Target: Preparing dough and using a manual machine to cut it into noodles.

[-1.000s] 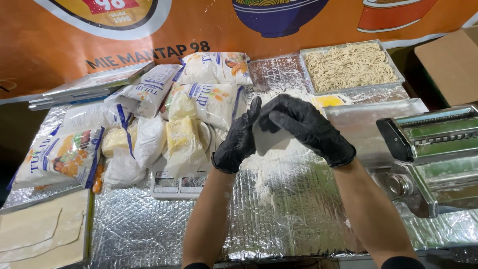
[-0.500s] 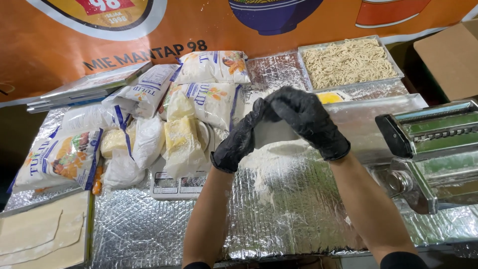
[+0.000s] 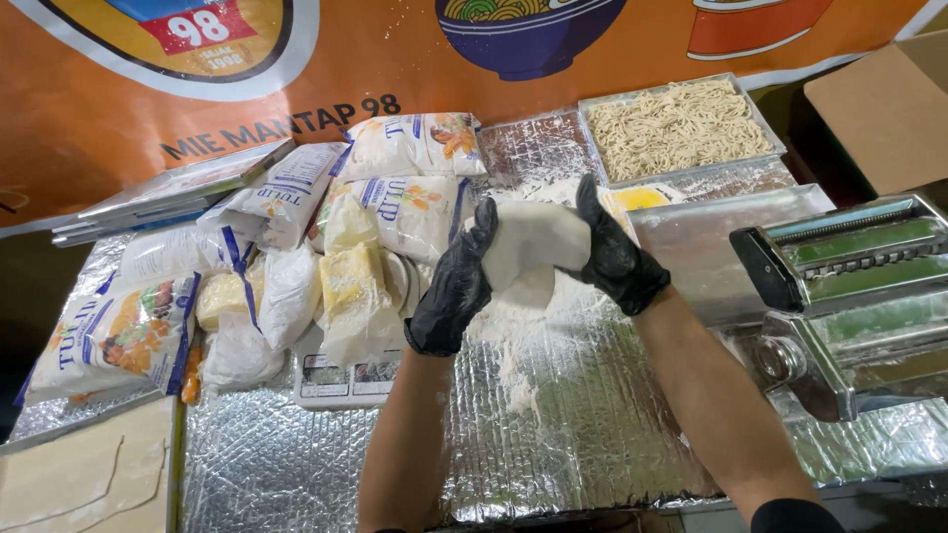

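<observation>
While the pale, smooth dough slab hangs above the floured foil-covered counter, I note my black-gloved left hand and right hand clasping its two sides, fingers curled, so flour falls clear.

The foil-covered tabletop carries flour bags, a noodle tray, a pasta roller, loose flour and a scale
</observation>
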